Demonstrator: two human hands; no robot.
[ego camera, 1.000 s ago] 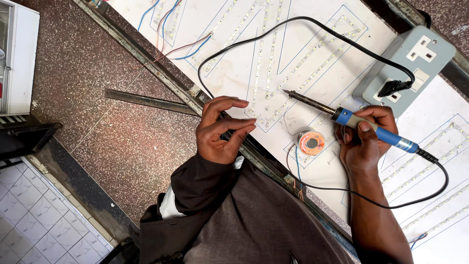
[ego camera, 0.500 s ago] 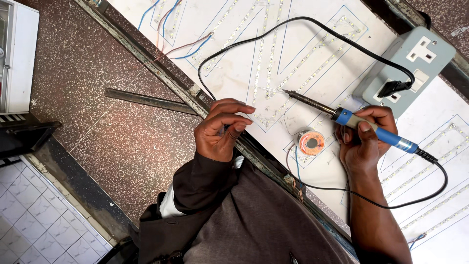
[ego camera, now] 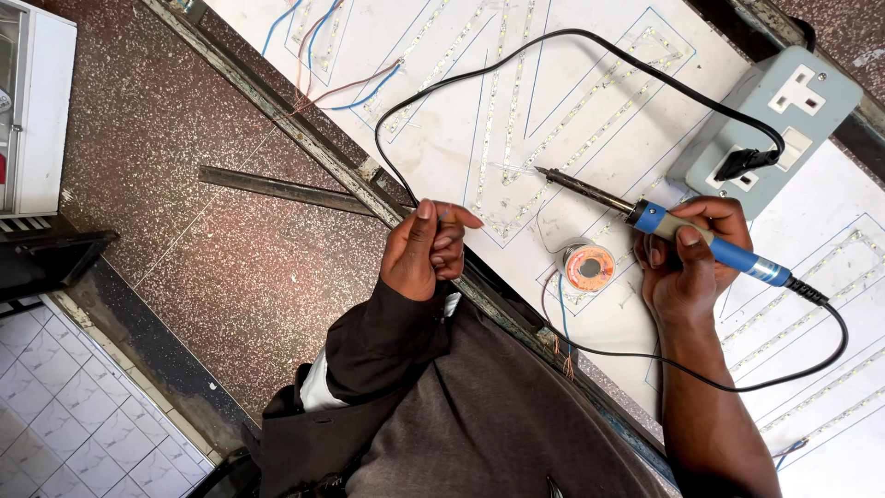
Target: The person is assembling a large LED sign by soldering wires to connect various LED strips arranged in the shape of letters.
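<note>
Right hand (ego camera: 687,267): clamped pen-style on iron (ego camera: 645,219), tip steadied at LED strip (ego camera: 516,138).
Left hand (ego camera: 429,249): fingers pinched together, feeding thin solder wire (ego camera: 441,218).

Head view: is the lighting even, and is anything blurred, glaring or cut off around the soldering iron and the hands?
Head view: soft, even light with only faint shadows; no strong glare on the white board. The soldering iron in the right hand and the left hand are sharp. The thin solder wire at the tip is barely visible. The power socket box is whole; the board runs off frame.
</note>
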